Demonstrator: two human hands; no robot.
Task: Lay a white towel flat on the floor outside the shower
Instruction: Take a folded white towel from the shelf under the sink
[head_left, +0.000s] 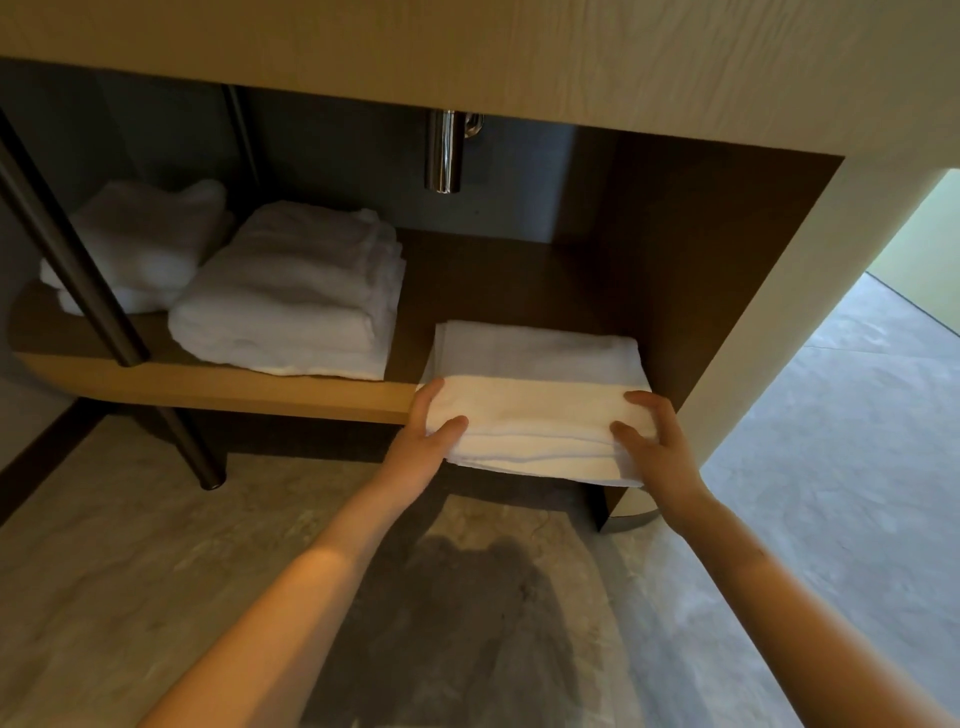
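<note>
A folded white towel (535, 395) lies at the right end of the wooden shelf (234, 387) under the vanity, its front half sticking out past the shelf edge. My left hand (428, 439) grips the towel's front left corner, thumb on top. My right hand (657, 441) grips its front right corner the same way. The marbled floor (156, 571) spreads out below the shelf.
Two more stacks of folded white towels (291, 291) (145, 239) sit further left on the shelf. A dark metal leg (67, 249) slants down to the floor at the left. A chrome drain pipe (444, 150) hangs above. The vanity's side panel (727, 312) stands right of the towel.
</note>
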